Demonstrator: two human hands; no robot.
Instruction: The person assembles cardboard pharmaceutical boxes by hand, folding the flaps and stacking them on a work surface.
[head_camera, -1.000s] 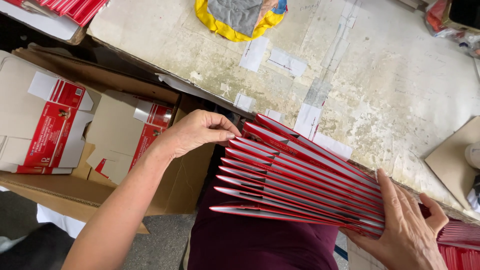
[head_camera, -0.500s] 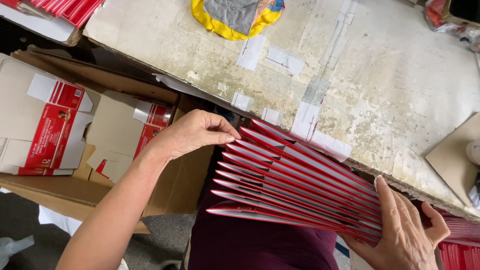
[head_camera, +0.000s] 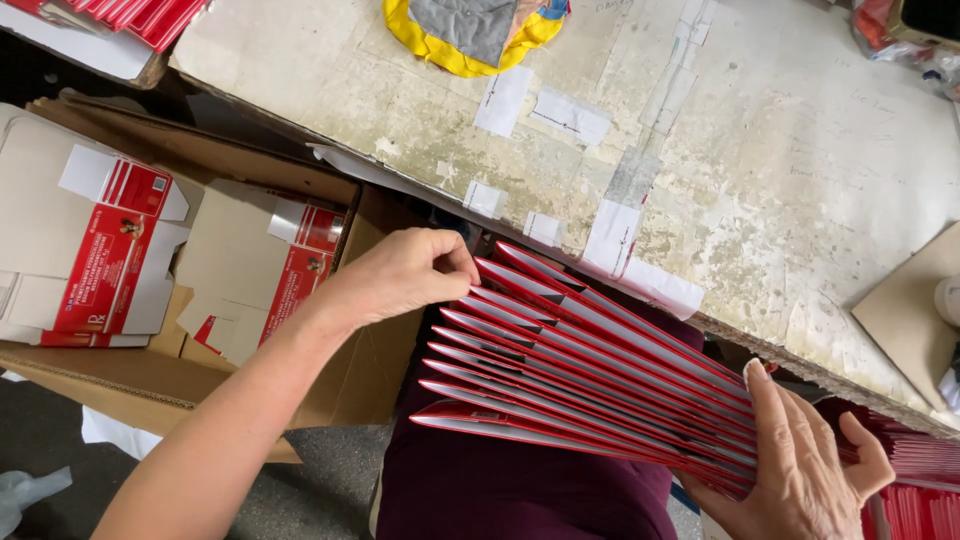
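Note:
A fanned stack of flat red-and-white carton blanks (head_camera: 590, 375) is held over my lap, below the worktable's front edge. My right hand (head_camera: 800, 470) grips the stack at its lower right end, where the blanks come together. My left hand (head_camera: 405, 275) pinches the spread upper left edges of the fan with thumb and fingertips. The blanks spread out like the leaves of a hand fan.
A worn pale worktable (head_camera: 760, 150) fills the upper part, with taped paper patches and a yellow-rimmed cloth pad (head_camera: 470, 30). At left an open cardboard box (head_camera: 200, 330) holds flat printed blanks. More red blanks (head_camera: 925, 480) lie at lower right and at top left (head_camera: 140, 15).
The fan of blanks has shifted slightly with both hands still on it. My left fingers have moved a little along the spread edges.

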